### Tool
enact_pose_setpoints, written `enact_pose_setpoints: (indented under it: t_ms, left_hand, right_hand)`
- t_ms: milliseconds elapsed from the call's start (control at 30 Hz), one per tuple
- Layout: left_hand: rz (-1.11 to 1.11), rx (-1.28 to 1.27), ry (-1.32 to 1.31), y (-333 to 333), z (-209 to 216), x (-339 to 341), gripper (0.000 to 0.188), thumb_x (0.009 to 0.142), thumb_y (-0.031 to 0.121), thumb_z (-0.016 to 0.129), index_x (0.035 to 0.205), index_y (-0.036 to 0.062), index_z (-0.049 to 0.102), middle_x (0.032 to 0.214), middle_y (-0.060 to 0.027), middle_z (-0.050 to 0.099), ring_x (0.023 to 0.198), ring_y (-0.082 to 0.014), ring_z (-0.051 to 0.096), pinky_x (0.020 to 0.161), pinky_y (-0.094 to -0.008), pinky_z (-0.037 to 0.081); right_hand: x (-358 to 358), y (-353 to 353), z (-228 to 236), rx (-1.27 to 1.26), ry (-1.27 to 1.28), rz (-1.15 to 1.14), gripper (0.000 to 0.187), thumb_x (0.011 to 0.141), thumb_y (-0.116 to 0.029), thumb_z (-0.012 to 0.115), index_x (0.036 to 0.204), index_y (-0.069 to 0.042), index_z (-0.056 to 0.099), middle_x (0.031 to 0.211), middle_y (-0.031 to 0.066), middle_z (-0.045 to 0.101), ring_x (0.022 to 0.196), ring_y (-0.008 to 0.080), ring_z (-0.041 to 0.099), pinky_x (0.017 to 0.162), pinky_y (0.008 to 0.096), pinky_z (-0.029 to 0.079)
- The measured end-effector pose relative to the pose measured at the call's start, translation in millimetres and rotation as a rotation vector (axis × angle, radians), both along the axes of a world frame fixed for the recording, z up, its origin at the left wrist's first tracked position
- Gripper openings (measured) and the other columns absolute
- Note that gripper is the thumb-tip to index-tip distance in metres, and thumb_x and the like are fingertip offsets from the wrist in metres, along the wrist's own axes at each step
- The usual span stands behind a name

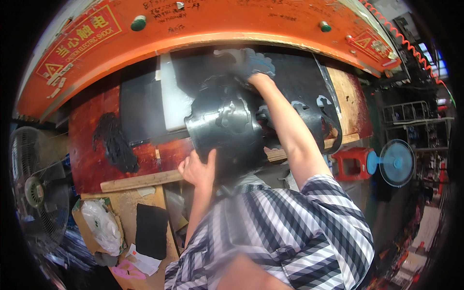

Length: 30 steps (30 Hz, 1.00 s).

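Note:
A glossy black sheet (pixel 220 133) with scalloped cutouts bulges up from the work table and droops over its near edge. My left hand (pixel 199 170) is at the sheet's near left corner, thumb raised on one side and fingers curled at the edge, seemingly gripping it. My right arm reaches far across the sheet. At the back, my right hand (pixel 257 72) is smeared by motion beside a grey-blue scalloped patch, so its fingers cannot be made out. More dark sheet with curved cutouts (pixel 299 106) lies right of my forearm.
An orange machine beam (pixel 217 31) spans the back, close above the table. A crumpled black bundle (pixel 113 142) and a white slab (pixel 176 96) lie leftward. Fans (pixel 396 163) stand at both sides; a red stool (pixel 351 163) is right, an open carton (pixel 99 227) lower left.

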<state>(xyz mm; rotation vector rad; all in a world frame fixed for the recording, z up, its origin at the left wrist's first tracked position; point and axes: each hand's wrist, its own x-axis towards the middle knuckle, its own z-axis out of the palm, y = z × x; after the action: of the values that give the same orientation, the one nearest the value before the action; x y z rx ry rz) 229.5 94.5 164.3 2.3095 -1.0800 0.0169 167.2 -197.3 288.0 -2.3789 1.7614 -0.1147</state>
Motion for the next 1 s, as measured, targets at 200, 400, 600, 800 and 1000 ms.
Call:
enact_pose_setpoints:
  t_ms: [200,400,600,800,1000]
  left_hand:
    - [-0.044,-0.104,-0.062,37,-2,-13,0.040,0.075,0.046,0.069,0.071,0.0075,0.058,0.062,-0.0073,0.055,0.064,-0.0243,0.055,0.074,-0.0348,0.039]
    - [-0.125,-0.181,-0.026,56,-2,-18,0.034,0.079,0.034,0.069,0.068,0.0063,0.053,0.063,-0.0084,0.053,0.063,-0.0266,0.053,0.071,-0.0360,0.040]
    - [-0.120,-0.177,-0.009,59,-4,-18,0.030,0.080,0.028,0.069,0.070,0.0051,0.053,0.063,-0.0116,0.052,0.062,-0.0313,0.052,0.069,-0.0397,0.040]
    - [-0.035,-0.058,0.080,64,-6,-23,0.027,0.077,0.028,0.069,0.074,0.0038,0.058,0.076,-0.0155,0.059,0.081,-0.0364,0.056,0.081,-0.0440,0.044]
    - [-0.001,-0.409,0.098,41,26,-5,0.048,0.074,0.011,0.071,0.117,0.0019,0.052,0.118,-0.0150,0.052,0.113,-0.0314,0.048,0.095,-0.0422,0.039]
  right_hand:
    - [1,-5,-23,0.110,-0.024,-0.083,0.072,0.068,-0.047,0.064,0.128,-0.011,0.048,0.124,0.0148,0.054,0.114,0.0319,0.053,0.093,0.0407,0.045]
    - [-22,-2,-26,0.079,-0.163,0.078,0.063,0.071,-0.043,0.063,0.123,-0.008,0.054,0.119,0.0164,0.058,0.113,0.0302,0.055,0.094,0.0397,0.044]
    - [-85,-43,-60,0.252,-1.128,0.158,0.042,0.081,-0.028,0.065,0.113,-0.001,0.062,0.107,0.0114,0.066,0.100,0.0192,0.061,0.086,0.0293,0.047]
    - [-135,-61,-92,0.705,-1.811,-0.027,0.029,0.084,-0.014,0.058,0.111,-0.003,0.061,0.104,0.0093,0.063,0.089,0.0189,0.060,0.079,0.0322,0.050]
    - [-133,-56,-81,0.870,-2.019,-0.031,0.029,0.084,-0.016,0.059,0.110,-0.004,0.061,0.100,0.0088,0.063,0.085,0.0188,0.061,0.075,0.0318,0.050]
